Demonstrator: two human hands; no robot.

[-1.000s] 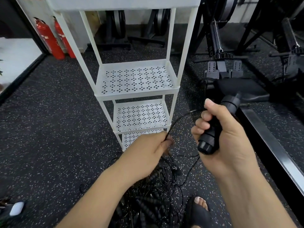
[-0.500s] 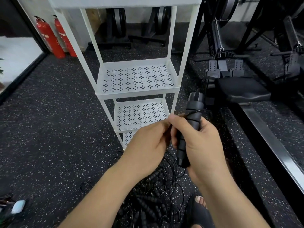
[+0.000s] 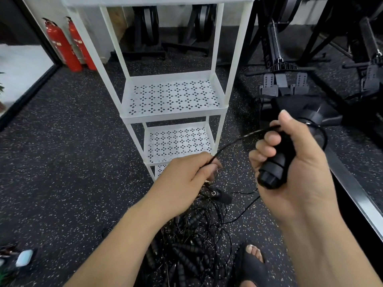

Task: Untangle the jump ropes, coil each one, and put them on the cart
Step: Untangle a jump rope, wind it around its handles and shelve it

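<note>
While my right hand (image 3: 290,162) grips the handle (image 3: 273,170), its cord (image 3: 238,139) slants left and near to my pinching left hand (image 3: 186,179), tangle (image 3: 192,245) nearer still.

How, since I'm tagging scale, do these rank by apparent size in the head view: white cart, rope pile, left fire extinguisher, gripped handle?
1. white cart
2. rope pile
3. left fire extinguisher and handle look alike; the handle is nearer and partly hidden by the right hand, so unranked.

Head-worn view, forward and down, cart (image 3: 174,117) close
</note>
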